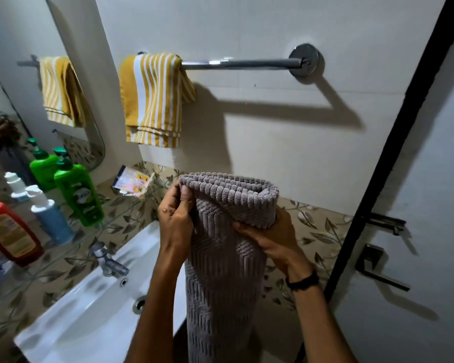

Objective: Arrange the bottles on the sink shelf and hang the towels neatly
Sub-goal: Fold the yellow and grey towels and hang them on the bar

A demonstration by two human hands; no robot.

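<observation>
Your left hand (174, 218) pinches the left end of the folded top edge of the grey towel (224, 258). Your right hand (270, 238) grips it just below the fold on the right. The towel hangs between your forearms, beside the sink (76, 323). On the far wall, a yellow striped towel (152, 100) hangs over the left end of the towel bar (236, 64). At left, a green bottle (80, 197), a blue bottle (51, 218) and a red bottle (11, 231) stand on the glass shelf (123, 205).

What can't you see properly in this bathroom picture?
All in the head view:
- the grey towel: its bottom end is cut off by the lower edge of the picture.
- the red bottle: its label is too blurred to read.
- the towel rail: its left end is hidden under the striped towel.
</observation>
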